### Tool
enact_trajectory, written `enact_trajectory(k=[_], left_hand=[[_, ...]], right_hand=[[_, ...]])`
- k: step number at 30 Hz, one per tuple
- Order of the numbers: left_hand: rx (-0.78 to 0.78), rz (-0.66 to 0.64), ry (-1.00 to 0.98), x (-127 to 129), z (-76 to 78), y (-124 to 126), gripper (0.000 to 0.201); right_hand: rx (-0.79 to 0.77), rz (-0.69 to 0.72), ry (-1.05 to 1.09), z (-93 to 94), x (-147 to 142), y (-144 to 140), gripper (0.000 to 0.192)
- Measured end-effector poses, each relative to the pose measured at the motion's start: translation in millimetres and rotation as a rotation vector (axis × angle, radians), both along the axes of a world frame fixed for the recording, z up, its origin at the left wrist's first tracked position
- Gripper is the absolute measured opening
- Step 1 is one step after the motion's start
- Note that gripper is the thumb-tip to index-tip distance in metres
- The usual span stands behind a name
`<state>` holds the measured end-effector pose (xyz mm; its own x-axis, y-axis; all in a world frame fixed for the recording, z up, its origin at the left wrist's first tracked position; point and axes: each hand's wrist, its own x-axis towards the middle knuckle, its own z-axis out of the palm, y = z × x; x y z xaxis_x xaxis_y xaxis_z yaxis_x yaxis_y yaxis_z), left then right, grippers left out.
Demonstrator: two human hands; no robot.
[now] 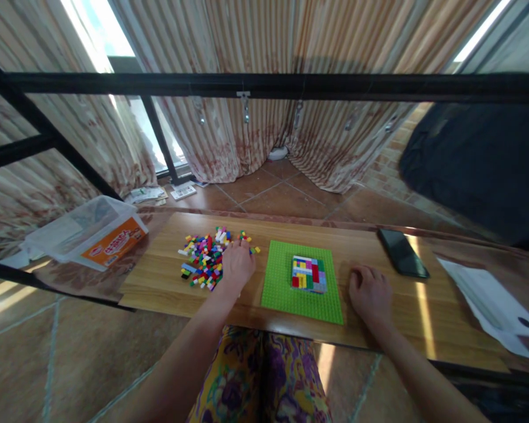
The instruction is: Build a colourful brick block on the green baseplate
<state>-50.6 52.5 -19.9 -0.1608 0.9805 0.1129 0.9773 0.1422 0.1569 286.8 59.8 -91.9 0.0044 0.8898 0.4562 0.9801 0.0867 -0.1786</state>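
Wooden table (158, 264) under everything; green baseplate (277, 276) = landmark. Clear bin (90, 229), orange label, far left of baseplate, past the pile. Baseplate: no hand on it, so a forearm bump could slide it. Loose brick pile (205, 261) left of baseplate, spread out; a dragging left wrist could scatter pieces toward the near table edge. Dark phone (403, 252) right of baseplate, farther out than the right hand. Left hand (238, 261) between pile and baseplate, palm down over the pile's right side, fingers bent; fingertips unclear, can't tell if pinching a brick. Right hand (372, 294) just right of baseplate, on table, fingers curled in; can't tell if anything's inside. Multicolored brick block (308, 274) on baseplate, between the hands, touched by neither; uneven pressing could pop bricks loose.
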Motion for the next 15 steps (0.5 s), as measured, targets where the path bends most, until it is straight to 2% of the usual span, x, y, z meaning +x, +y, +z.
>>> enact_trajectory(k=[5, 8, 12, 15], left_hand=[[0.078, 0.049, -0.187, -2.0, 2.6, -16.6, 0.018], [0.140, 0.086, -0.359, -4.5, 1.7, -26.2, 0.022], [0.191, 0.139, -0.723, -9.9, -4.5, -39.4, 0.027], [0.194, 0.188, -1.038, -12.8, -8.4, -48.3, 0.021]], right_hand=[[0.000, -0.011, -0.003, -0.4, -0.2, 0.0, 0.024], [0.001, -0.018, -0.003, -0.8, -0.1, 0.4, 0.025], [-0.004, -0.014, -0.001, -0.9, 0.5, 0.7, 0.025], [-0.005, -0.010, 0.005, -1.5, 1.4, 1.1, 0.025]])
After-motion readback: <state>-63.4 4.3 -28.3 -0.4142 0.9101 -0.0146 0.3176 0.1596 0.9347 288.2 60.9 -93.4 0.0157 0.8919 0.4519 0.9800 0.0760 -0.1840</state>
